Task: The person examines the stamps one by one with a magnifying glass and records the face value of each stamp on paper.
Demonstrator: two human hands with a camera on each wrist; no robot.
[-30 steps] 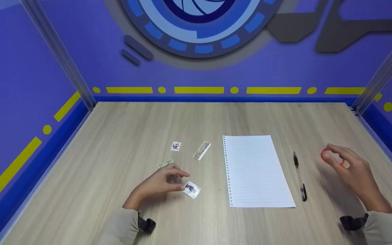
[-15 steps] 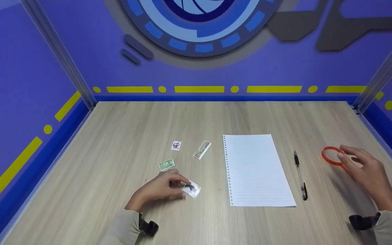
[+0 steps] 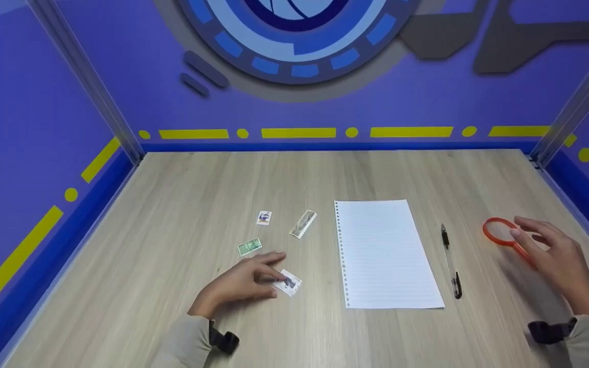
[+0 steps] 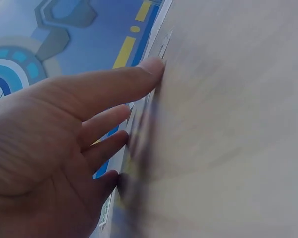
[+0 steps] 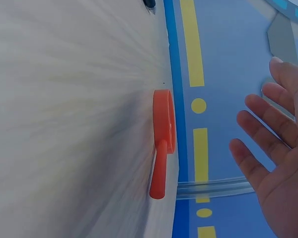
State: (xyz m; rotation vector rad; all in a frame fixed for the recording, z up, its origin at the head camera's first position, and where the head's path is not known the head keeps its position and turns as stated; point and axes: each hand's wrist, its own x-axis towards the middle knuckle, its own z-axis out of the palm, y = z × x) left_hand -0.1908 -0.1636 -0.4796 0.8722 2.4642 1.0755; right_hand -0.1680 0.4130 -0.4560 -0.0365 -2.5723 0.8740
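Observation:
My left hand [image 3: 243, 281] rests low over the table, one fingertip on the left edge of a postage stamp [image 3: 290, 283] with a dark figure. Its thumb lies at the tabletop just left of that stamp; in the left wrist view the thumb [image 4: 124, 84] and other fingertips meet the wood. At the right, an orange magnifying glass [image 3: 500, 232] lies on the table, its handle [image 5: 159, 176] toward me. Above it hovers my right hand [image 3: 558, 260], fingers spread and holding nothing; the right wrist view shows a gap between hand and magnifying glass.
A green stamp [image 3: 250, 247], a small colourful stamp [image 3: 264, 217] and a long narrow stamp [image 3: 303, 224] lie beyond the left hand. Lined paper [image 3: 389, 255] is mid-table, with a black pen [image 3: 450, 260] right of it. Blue panels [image 3: 294, 112] enclose the table.
My right hand has let go of the magnifying glass, now lying on the table, and drawn off to the right. The left hand's fingertip has come down onto the stamp.

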